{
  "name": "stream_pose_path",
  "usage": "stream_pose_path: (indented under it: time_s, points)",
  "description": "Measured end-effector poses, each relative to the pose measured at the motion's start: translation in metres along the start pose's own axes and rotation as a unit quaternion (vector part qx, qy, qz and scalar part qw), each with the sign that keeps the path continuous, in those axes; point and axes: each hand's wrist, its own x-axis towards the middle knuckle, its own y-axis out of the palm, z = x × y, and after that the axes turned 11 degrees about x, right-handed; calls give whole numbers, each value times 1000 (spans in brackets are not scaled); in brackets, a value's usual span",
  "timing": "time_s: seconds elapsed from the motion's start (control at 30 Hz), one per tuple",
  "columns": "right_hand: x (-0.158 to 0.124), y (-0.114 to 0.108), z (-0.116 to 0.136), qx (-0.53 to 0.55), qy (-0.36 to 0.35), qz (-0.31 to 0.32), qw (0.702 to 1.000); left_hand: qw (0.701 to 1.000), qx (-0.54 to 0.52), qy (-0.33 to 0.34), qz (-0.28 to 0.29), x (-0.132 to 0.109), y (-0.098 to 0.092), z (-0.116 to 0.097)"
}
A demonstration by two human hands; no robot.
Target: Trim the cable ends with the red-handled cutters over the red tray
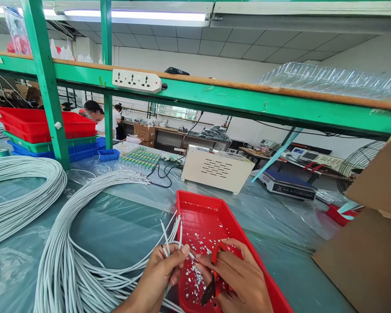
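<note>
My left hand [161,269] pinches a white cable [192,256] close to its stripped end, with more cable ends [164,234] standing up between the fingers. My right hand [239,274] is closed around red-handled pliers [215,256], whose dark metal part [209,291] shows below the fingers. Its fingertips meet the end of the cable. Both hands are over a red tray [211,202] strewn with small silvery scraps [195,278]. To the left, a thick bundle of white cables [68,221] curves across the bench and runs under my left hand. The jaws are partly hidden.
Another cable coil [52,187] lies at far left, near stacked red, green and blue trays [45,126]. Behind the red tray stand a beige metal box [218,169] and circuit boards [140,157]. Cardboard [365,256] rises at right. A green shelf beam [215,93] crosses above.
</note>
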Motion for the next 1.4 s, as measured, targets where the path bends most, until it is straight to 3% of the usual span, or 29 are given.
stream_pose_path:
  time_s: [0.13,0.27,0.33,0.4,0.47,0.57,0.67,0.73,0.87,1.03,1.3,1.4]
  points:
    - [-2,-1,2,39,41,-14,998,997,68,-22,-33,-3,1,0]
    - [1,-6,7,83,126,-20,988,968,177,134,-118,-8,2,-3]
    - [3,-7,10,132,186,-29,973,952,233,166,-107,-8,2,-3]
    - [3,-6,12,197,257,-49,945,948,268,152,-74,-8,1,1]
    - [1,-3,11,300,352,-56,885,953,267,136,-44,-8,0,6]
    - [-2,3,4,504,462,-33,729,961,238,138,-26,-8,-1,12]
    - [-6,10,-4,653,505,-39,563,972,198,127,-15,-8,1,13]
    - [-8,13,-8,688,522,-37,502,982,158,102,-12,-8,3,12]
    - [-10,15,-10,693,537,-32,480,992,96,81,33,-5,4,8]
    - [-9,15,-9,693,556,-20,459,988,73,109,86,-5,0,5]
    - [-11,19,-9,681,538,-43,495,981,29,135,136,-6,10,-3]
    - [-10,17,-8,681,540,-38,493,985,27,128,110,-7,10,-4]
